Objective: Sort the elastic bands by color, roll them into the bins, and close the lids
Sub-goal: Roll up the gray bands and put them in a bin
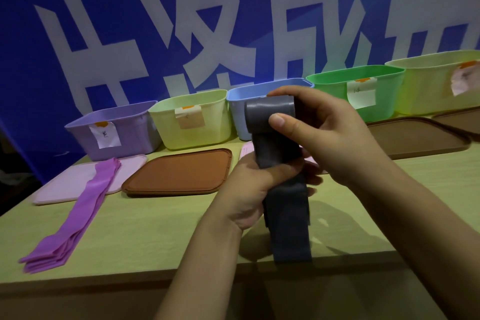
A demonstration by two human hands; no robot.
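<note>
A grey elastic band (281,153) is held upright above the middle of the surface (145,226), in front of the blue bin (237,114). Its upper end is wound into a roll, which is pinched by the right hand (330,132): the thumb is pressed on the front of the roll and the fingers are curled over its top and far side. Lower down, the flat part of the band is gripped by the left hand (249,189), whose thumb lies across the front of the strip. The loose tail is seen hanging below the left hand, down past the near edge of the surface.

A stack of purple elastic bands (78,210) is laid flat at the left, its far end resting on a pink lid (65,184) and its near end spread on the surface. Just right of the pink lid, an orange-brown lid (179,174) is laid flat. Part of another pink lid (246,149) is seen behind the hands.

Five open bins are lined up along the far edge: a purple bin (130,132), a pale yellow-green bin (192,122), the blue bin, a green bin (335,93) and a larger pale yellow-green bin (426,88) at the far right. Paper labels are stuck on their fronts. Two brown lids (415,138) are laid before the right-hand bins. A blue backdrop (31,34) with large white characters is hung behind.
</note>
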